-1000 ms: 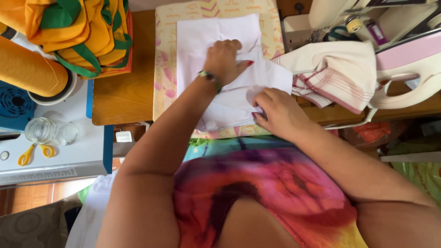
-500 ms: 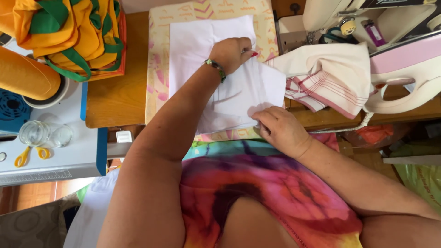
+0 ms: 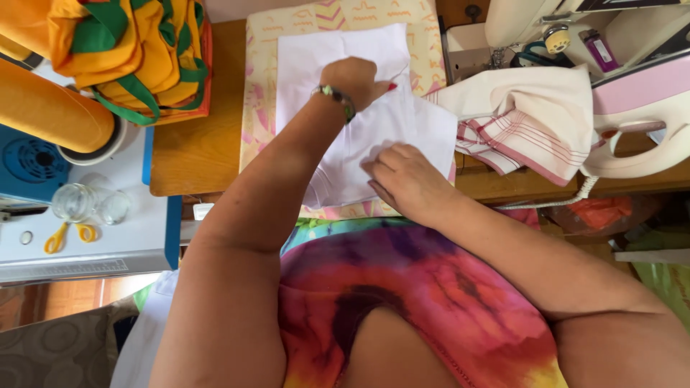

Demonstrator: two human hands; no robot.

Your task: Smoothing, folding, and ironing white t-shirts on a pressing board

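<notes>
Left hand [image 3: 356,79] curled on the white cloth [image 3: 374,136], fingers [image 3: 384,88] pressed together and bent down onto the fabric; whether pinching a fold, cannot tell. Right hand [image 3: 406,179] flat on the near edge, fingers [image 3: 379,167] loosely spread and pressing the cloth down. White cloth lying under both sets of fingers, on a pale patterned mat [image 3: 262,93] on the wooden bench [image 3: 194,151]. Just beyond the right fingers, a striped towel [image 3: 525,118]. Well away past the left fingers, orange and green fabric [image 3: 136,50]; yellow scissors [image 3: 68,236] farther off.
</notes>
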